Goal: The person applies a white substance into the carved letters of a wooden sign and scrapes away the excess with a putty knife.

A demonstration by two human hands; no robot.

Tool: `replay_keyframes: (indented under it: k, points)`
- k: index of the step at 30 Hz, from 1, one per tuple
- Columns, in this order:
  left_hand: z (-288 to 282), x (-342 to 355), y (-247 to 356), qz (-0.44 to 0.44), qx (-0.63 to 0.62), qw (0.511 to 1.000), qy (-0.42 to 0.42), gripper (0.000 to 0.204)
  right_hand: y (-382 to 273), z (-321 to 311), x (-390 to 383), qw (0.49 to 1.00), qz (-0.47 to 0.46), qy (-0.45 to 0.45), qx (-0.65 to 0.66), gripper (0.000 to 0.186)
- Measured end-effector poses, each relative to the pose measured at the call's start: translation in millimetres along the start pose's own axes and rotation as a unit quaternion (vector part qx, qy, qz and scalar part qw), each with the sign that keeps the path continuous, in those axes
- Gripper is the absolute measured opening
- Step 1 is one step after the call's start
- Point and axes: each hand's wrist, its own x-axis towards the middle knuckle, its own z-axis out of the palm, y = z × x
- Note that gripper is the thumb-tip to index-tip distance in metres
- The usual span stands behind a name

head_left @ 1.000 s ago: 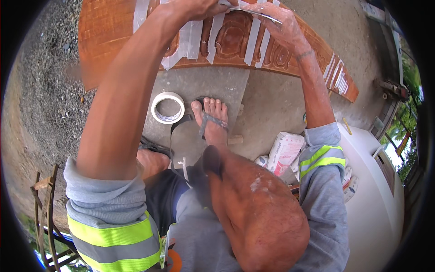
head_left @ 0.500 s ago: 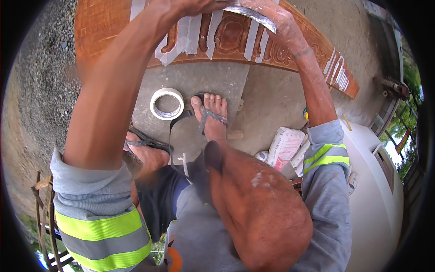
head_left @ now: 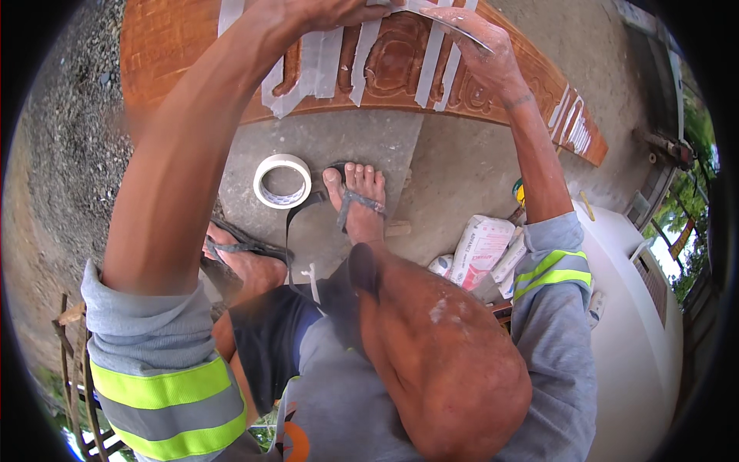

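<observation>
The carved wooden board (head_left: 385,69) in front of me is reddish-brown, with raised curling letters or ornament cut into it, and several strips of pale masking tape (head_left: 323,65) run down across its face, their lower ends hanging loose over its bottom edge. It stands on edge on the concrete ground (head_left: 454,177), stretching away to my right.

Both my hands are up at the top of the board. My left hand (head_left: 323,11) is closed at the end of a tape strip, right against the carving. My right hand (head_left: 473,38), dusted white, pinches a thin strip of tape between its fingers, just above the board's face.

Below the board, a roll of masking tape (head_left: 282,181) lies flat on the ground near my sandalled foot (head_left: 358,204). Further from the board, to my right, lie crumpled white bags (head_left: 481,250) beside a large white rounded object (head_left: 639,323). My own forearms cross much of the board's left part.
</observation>
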Motion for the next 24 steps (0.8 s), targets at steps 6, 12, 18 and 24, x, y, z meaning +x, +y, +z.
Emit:
replay_keyframes:
  k: [6, 12, 18, 24]
  points:
    - [-3, -2, -2, -0.005, -0.005, 1.0, -0.006, 0.006, 7, 1, -5, 0.998, 0.055, -0.004, 0.007, 0.024]
    - [0, -2, -4, -0.013, -0.001, 1.0, -0.014, 0.008, 5, 6, -4, 0.998, 0.049, 0.012, 0.03, 0.024]
    - [0, -4, -6, -0.011, 0.002, 1.0, -0.014, 0.012, -1, 4, -1, 0.999, 0.051, 0.005, 0.017, 0.025]
    - [-4, -1, -2, -0.025, 0.004, 0.999, -0.036, 0.013, 0, 1, -2, 0.999, 0.031, -0.005, -0.024, 0.026]
